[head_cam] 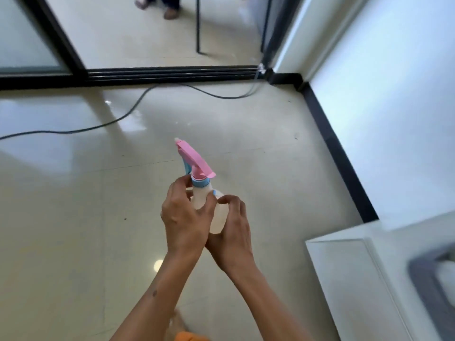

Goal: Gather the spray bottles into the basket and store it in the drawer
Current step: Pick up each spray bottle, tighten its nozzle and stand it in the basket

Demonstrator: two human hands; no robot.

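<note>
You are holding a translucent white plastic spray bottle with a pink trigger head and blue collar (206,193) in both hands above the glossy cream tiled floor (73,205), its nozzle pointing toward eleven o'clock. Your left hand (183,217) is wrapping the bottle's neck and shoulder; your right hand (232,230) is cupping its body from four o'clock. A blurred grey-rimmed basket (428,286) is sitting on a white cabinet top (344,279) at four o'clock. A dark cable (118,119) is trailing across the floor at eleven o'clock.
</note>
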